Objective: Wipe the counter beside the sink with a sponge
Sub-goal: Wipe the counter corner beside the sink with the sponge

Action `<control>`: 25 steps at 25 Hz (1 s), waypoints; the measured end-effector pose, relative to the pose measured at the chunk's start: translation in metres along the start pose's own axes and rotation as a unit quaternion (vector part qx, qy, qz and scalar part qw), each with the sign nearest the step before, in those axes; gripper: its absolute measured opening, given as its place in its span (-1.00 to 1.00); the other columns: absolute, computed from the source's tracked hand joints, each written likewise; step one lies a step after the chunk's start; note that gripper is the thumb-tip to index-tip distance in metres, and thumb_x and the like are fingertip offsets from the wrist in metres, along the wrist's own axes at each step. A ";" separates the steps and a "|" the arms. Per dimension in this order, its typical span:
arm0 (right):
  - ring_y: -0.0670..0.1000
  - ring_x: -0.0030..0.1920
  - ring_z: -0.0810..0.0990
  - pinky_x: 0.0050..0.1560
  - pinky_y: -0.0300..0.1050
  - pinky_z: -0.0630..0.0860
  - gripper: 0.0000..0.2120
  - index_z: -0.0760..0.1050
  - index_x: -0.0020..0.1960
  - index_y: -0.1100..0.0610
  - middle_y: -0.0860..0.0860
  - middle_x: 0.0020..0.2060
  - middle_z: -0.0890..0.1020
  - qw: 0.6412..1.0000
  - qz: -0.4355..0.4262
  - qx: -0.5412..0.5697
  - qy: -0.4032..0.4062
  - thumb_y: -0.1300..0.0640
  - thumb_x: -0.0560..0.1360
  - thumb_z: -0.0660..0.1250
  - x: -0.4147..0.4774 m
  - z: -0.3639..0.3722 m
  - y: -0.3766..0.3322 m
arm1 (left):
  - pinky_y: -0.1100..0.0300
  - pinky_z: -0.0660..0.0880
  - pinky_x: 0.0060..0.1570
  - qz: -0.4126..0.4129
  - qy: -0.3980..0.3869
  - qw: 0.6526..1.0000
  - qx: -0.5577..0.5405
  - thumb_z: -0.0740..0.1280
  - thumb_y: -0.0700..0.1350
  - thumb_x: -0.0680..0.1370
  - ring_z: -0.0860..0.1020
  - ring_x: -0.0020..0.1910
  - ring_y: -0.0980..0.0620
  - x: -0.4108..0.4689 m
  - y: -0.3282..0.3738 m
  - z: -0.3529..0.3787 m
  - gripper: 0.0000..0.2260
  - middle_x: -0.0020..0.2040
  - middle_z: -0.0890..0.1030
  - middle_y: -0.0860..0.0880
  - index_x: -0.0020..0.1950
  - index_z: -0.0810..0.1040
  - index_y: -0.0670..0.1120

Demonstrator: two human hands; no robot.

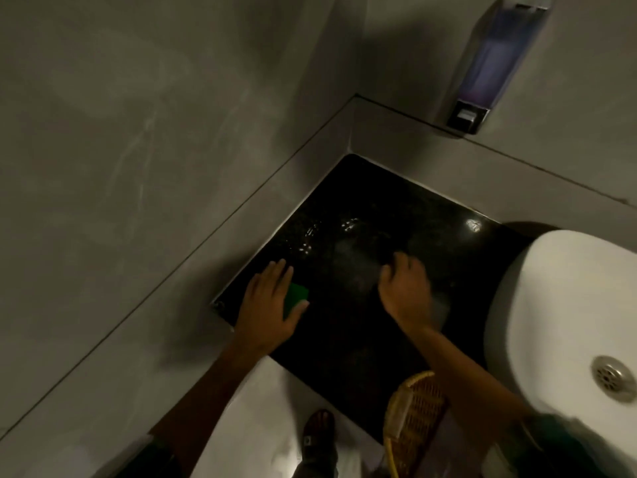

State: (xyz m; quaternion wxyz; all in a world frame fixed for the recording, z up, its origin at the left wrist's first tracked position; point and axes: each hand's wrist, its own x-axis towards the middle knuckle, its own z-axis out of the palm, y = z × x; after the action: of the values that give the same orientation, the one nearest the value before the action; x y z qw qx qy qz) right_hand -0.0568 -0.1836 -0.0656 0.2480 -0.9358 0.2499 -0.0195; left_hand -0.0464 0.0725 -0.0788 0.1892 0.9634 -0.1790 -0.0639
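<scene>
Two bare hands work over the glossy black speckled stone counter (348, 332) that sits beside the white ceramic sink basin (558, 305). Under the left hand (267, 310) lies the flat green rectangular sponge (295, 298); its fingers (275, 274) are spread flat over it, pressing rather than gripping, and only one green corner shows, just past the thumb on the side toward the right hand (406, 291). The right hand is blurred, its fingers curled inward above the stone; whether it holds anything I cannot tell.

Judging by its look, the sponge is light, soft and compressible, likely damp and so a little slick on polished stone. A flat palm on top, or a pinch across its short sides, should control it best. Its long axis appears to run roughly along the fingers, pointing toward the grey wall corner (351, 146), though most of it is hidden. Wet streaks (310, 239) glint just beyond the fingertips.
</scene>
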 end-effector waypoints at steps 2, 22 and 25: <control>0.22 0.50 0.19 0.44 0.17 0.19 -0.49 0.24 0.46 0.26 0.26 0.46 0.29 0.997 0.028 -0.075 0.003 0.00 0.60 0.13 0.023 -0.003 0.032 | -0.16 -0.02 0.52 0.006 -0.017 0.997 0.081 0.02 0.33 0.53 0.03 0.57 -0.09 -0.002 -0.003 0.019 -0.29 0.58 0.11 -0.10 0.54 0.12 -0.08; 0.11 0.50 0.25 0.47 0.14 0.15 -0.48 0.27 0.47 0.21 0.16 0.48 0.33 0.980 0.051 -0.167 0.096 -0.02 0.60 -0.04 0.034 0.033 0.074 | -0.13 0.05 0.51 0.195 -0.021 0.973 0.119 0.00 0.14 0.60 0.12 0.55 -0.08 0.208 0.126 0.082 -0.49 0.53 0.29 -0.10 0.50 0.23 -0.05; 0.10 0.53 0.19 0.50 0.14 0.12 -0.47 0.22 0.50 0.20 0.15 0.51 0.27 0.981 0.051 -0.169 0.079 0.02 0.60 -0.11 0.035 0.029 0.073 | -0.13 0.06 0.51 0.201 -0.042 0.971 0.123 -0.05 0.19 0.61 0.08 0.56 -0.03 0.134 0.087 0.078 -0.48 0.56 0.24 -0.05 0.52 0.16 0.00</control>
State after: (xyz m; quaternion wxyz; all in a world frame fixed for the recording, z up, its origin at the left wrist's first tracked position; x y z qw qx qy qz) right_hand -0.0549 -0.2417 -0.1290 0.0667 -0.9457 0.3157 -0.0386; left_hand 0.0347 -0.0793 -0.1245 0.0706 0.9199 -0.3835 -0.0427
